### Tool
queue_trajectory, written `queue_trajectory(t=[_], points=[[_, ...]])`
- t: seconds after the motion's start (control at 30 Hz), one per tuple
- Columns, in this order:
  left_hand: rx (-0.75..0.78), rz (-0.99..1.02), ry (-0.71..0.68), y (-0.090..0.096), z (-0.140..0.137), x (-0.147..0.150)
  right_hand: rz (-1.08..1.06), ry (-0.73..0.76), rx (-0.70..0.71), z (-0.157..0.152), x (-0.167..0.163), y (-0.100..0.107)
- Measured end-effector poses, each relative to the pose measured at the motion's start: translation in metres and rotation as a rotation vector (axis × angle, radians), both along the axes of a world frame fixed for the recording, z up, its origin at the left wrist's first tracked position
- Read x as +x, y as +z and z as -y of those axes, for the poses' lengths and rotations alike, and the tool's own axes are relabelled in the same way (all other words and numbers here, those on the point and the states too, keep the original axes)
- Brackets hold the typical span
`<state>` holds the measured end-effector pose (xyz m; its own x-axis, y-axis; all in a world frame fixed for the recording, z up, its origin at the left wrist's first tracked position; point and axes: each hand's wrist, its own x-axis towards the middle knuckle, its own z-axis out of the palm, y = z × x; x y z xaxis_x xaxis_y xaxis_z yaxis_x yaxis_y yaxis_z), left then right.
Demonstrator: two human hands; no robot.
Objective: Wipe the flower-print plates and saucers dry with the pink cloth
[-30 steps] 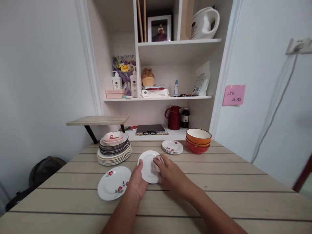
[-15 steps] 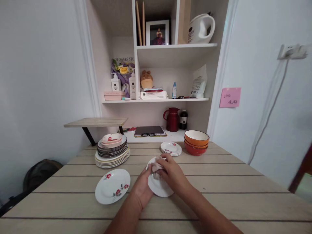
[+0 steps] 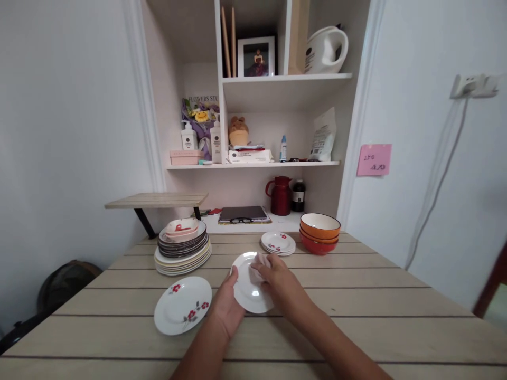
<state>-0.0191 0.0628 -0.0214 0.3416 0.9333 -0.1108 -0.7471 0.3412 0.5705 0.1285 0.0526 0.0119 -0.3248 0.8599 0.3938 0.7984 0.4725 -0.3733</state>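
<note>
One plate [image 3: 249, 287] — left hand [image 3: 228, 306] gripping its rim, seemingly for steadiness — meets cloth [image 3: 261, 260] bunched in the right hand [image 3: 283, 285].

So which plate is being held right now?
The plain-looking white plate, gripped by the left hand; the separate flowered plate and the stacked plates rest on the table.
</note>
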Motion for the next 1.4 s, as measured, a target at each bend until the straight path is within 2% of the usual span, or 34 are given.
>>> queue_trajectory(t=[0.13,0.23,0.33,0.4,0.5,0.57,0.63,0.77,0.87,0.93,1.0,1.07,1.13,1.23,1.33,1.4], points=[[0.019,-0.027,-0.038,-0.003,0.002,0.005,-0.035,0.051,0.019,0.002,-0.006,0.003],[0.035,-0.074,-0.037,-0.002,0.006,0.009,-0.054,-0.039,0.022,0.0,-0.003,0.005],[-0.007,-0.077,-0.005,0.001,0.008,0.01,0.014,-0.162,-0.006,-0.006,0.009,0.006],[-0.044,-0.038,0.081,0.003,0.005,0.007,0.085,-0.198,-0.054,-0.008,0.015,0.005],[-0.136,0.023,0.314,0.001,-0.004,-0.003,0.153,-0.168,-0.107,-0.005,0.016,0.002],[-0.18,0.044,0.445,0.0,-0.01,-0.011,0.182,-0.091,-0.134,0.001,0.01,0.001],[-0.187,0.051,0.481,0.0,-0.013,-0.016,0.195,0.023,-0.152,0.009,0.001,0.001],[-0.164,0.053,0.409,0.002,-0.009,-0.014,0.101,0.148,-0.114,0.02,-0.011,0.005],[-0.144,0.057,0.376,0.003,-0.006,-0.01,-0.083,0.226,-0.157,0.019,-0.007,0.013],[-0.129,0.064,0.352,0.001,-0.007,-0.009,-0.26,0.201,-0.143,0.013,0.0,0.018],[-0.11,0.076,0.315,0.0,-0.007,-0.008,-0.376,0.084,-0.057,0.006,0.009,0.021],[-0.083,0.086,0.257,0.001,-0.005,-0.007,-0.319,-0.03,0.005,0.0,0.017,0.019],[-0.051,0.083,0.19,0.003,-0.002,-0.006,-0.158,-0.081,-0.028,-0.003,0.02,0.013],[0.008,0.068,0.067,0.007,0.004,-0.004,0.026,0.01,-0.116,0.0,0.012,0.004],[0.025,0.039,-0.036,0.008,0.009,0.0,0.015,0.117,-0.102,0.008,-0.003,0.003],[0.014,0.015,-0.064,0.006,0.01,0.004,-0.03,0.113,-0.048,0.011,-0.01,0.006]])
